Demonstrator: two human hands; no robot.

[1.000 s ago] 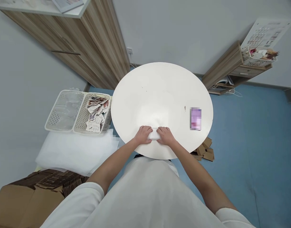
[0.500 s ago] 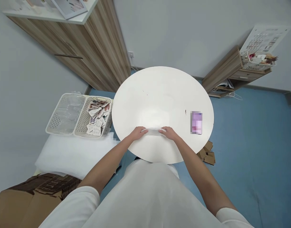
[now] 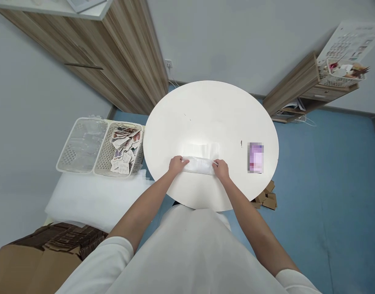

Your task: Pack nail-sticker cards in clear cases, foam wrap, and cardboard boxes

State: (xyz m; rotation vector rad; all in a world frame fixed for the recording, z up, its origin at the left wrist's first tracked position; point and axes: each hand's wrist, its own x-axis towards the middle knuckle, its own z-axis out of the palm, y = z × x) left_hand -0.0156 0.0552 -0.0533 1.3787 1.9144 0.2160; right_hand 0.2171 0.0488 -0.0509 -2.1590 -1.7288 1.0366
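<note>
A white folded sheet, thin foam or plastic film [image 3: 199,165], lies on the near part of the round white table [image 3: 205,114]. My left hand [image 3: 176,165] pinches its left end with curled fingers. My right hand [image 3: 221,169] grips its right end the same way. The sheet is stretched flat between the two hands, with a clear layer reaching a little farther out on the table. A small purple blurred card [image 3: 255,157] rests on the table to the right of my right hand.
Left of the table stand two white mesh baskets: one with clear plastic [image 3: 78,143], one with printed packets [image 3: 124,148]. Below them lies a stack of white foam sheets [image 3: 92,200] and an open cardboard box [image 3: 43,253]. Small cardboard pieces [image 3: 265,198] lie on the blue floor. Wooden cabinets stand behind.
My hands have moved apart, left and right, and the white bundle that was bunched between them now lies spread out wide on the table.
</note>
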